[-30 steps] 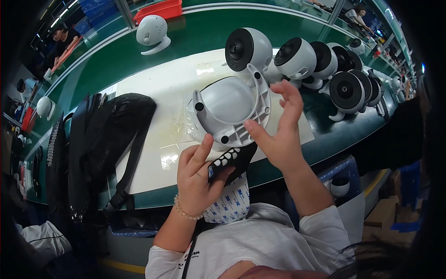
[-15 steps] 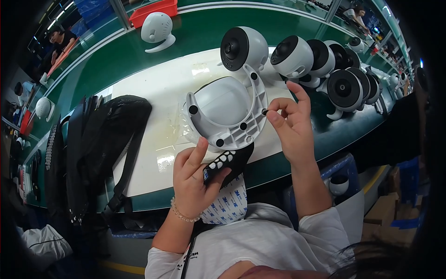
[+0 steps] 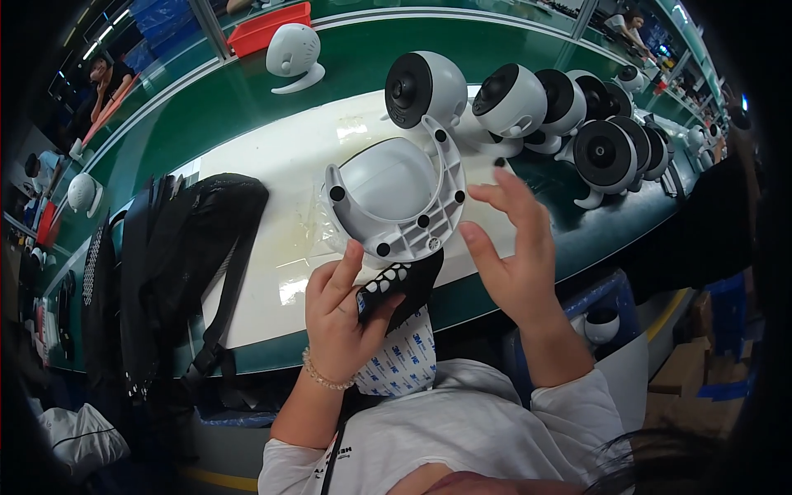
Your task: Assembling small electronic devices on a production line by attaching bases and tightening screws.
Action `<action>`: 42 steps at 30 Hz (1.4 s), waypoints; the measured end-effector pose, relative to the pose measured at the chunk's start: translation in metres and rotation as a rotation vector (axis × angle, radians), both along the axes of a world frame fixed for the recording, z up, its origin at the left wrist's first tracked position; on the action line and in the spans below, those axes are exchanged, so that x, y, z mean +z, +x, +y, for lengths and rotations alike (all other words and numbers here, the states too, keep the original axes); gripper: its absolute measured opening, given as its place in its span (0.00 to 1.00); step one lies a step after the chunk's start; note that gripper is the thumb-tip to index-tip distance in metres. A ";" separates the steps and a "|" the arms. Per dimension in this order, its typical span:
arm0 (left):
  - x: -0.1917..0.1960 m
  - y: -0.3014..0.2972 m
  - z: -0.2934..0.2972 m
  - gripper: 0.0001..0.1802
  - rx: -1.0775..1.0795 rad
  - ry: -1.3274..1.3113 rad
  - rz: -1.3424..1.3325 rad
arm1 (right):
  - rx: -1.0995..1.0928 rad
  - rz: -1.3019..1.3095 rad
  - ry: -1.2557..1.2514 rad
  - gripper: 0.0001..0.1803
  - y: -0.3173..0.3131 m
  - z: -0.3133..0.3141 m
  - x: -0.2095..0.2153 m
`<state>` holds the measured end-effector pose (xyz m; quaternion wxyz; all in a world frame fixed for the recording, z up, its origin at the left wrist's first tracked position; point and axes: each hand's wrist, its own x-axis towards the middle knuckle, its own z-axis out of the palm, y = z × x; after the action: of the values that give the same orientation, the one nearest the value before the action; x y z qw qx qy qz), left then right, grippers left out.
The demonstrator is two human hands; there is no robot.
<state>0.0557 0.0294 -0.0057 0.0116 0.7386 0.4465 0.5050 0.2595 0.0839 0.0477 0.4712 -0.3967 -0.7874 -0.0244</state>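
Head view: the left hand (image 3: 342,318) is closed around a black strip of round pads (image 3: 396,285) and a white backing sheet (image 3: 400,359), and seems also to prop the grey-white camera base shell (image 3: 396,198) just above it, over the white mat (image 3: 272,173). The right hand (image 3: 511,256) is open, fingers spread, holding nothing, just right of the shell's rim. Finished round cameras (image 3: 528,103) stand behind; a black bag (image 3: 177,264) lies left.

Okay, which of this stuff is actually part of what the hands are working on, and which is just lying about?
In hand:
left hand, holding the white base, black pad strip and backing sheet
right hand, open beside the base

Lying about:
black bag
row of finished cameras
red bin
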 end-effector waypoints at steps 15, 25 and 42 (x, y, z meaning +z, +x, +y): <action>-0.001 -0.001 0.001 0.17 0.016 0.012 0.018 | 0.502 1.079 -0.837 0.38 -0.001 0.026 -0.021; -0.002 0.001 0.002 0.17 -0.001 0.012 0.008 | 0.347 0.387 -0.438 0.04 -0.012 0.000 -0.027; 0.000 0.002 0.001 0.18 0.016 -0.007 0.013 | 0.256 0.402 -0.464 0.02 -0.021 -0.011 -0.028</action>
<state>0.0575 0.0304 -0.0058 0.0072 0.7381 0.4545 0.4985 0.2385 0.0733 0.0194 0.5135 -0.3882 -0.7066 0.2938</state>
